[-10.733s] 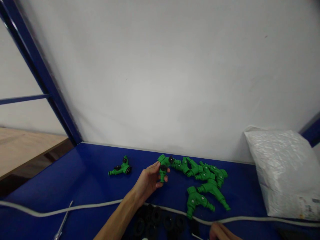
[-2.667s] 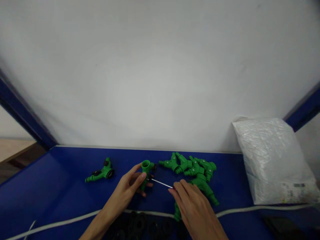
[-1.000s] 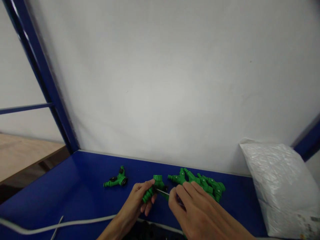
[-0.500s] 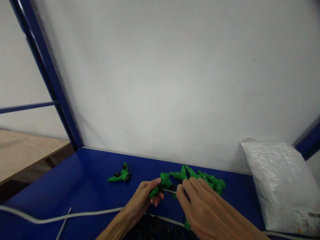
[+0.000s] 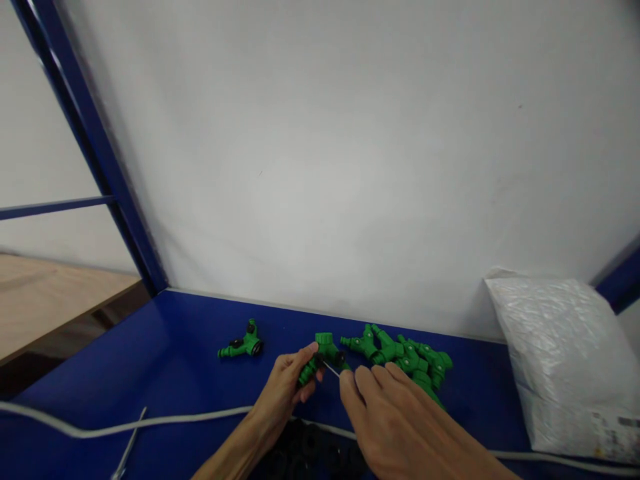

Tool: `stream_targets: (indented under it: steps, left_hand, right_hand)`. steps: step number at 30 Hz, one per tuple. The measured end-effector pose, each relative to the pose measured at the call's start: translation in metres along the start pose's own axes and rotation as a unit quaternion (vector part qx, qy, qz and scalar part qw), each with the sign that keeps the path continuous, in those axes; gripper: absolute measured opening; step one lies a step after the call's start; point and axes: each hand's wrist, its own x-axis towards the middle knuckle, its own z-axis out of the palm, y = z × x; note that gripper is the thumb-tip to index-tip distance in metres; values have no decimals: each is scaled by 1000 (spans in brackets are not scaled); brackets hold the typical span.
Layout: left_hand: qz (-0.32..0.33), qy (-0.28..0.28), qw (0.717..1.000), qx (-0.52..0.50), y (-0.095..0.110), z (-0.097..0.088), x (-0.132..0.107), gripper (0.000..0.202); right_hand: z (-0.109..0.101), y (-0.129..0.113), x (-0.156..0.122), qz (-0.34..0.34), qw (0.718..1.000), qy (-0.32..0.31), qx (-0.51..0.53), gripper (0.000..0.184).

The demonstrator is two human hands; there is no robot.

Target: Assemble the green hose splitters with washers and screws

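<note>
My left hand (image 5: 284, 390) grips a green Y-shaped hose connector (image 5: 323, 353) just above the blue table (image 5: 170, 373). My right hand (image 5: 387, 417) pinches a thin metal tool (image 5: 331, 369) whose tip touches the black knob on that connector. Right behind it lies a pile of several more green connectors (image 5: 405, 357). One separate green connector with black knobs (image 5: 243, 345) lies alone to the left.
A white cable (image 5: 150, 421) runs across the table's front. A metal tool (image 5: 129, 450) lies at the lower left. Black rings (image 5: 320, 453) sit under my wrists. A white plastic bag (image 5: 565, 360) stands at the right, and a white wall rises behind.
My right hand came in from the lower right with the thin tool and brought its tip to the connector in my left hand. In the last second the hands barely shifted.
</note>
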Motion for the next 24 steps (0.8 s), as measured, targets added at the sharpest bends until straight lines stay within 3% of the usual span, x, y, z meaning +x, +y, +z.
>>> stream_targets:
  steps: [3, 5, 10, 13, 14, 17, 21, 24]
  left_hand:
    - [7, 10, 1000, 13, 1, 2, -2, 63]
    - [9, 17, 1000, 18, 0, 3, -3, 63]
    - [24, 34, 997, 59, -5, 3, 1, 64]
    - [18, 26, 996, 85, -9, 2, 2, 64]
    - [17, 24, 995, 93, -9, 3, 3, 63]
    - [19, 17, 993, 119, -8, 3, 2, 62]
    - [9, 20, 990, 139, -7, 4, 1, 61]
    - [8, 20, 990, 140, -9, 3, 2, 59]
  right_hand:
    - [1, 5, -5, 7, 999, 28, 19, 30]
    - [1, 7, -5, 40, 997, 29, 60, 27]
    - [3, 9, -9, 172, 966, -40, 188, 23]
    - [12, 6, -21, 212, 959, -57, 182, 12]
    - [13, 5, -26, 197, 966, -57, 159, 13]
    - [8, -2, -32, 114, 989, -68, 64, 38]
    - [-10, -7, -26, 41, 992, -111, -39, 31]
    - [-13, -9, -24, -1, 991, -126, -36, 27]
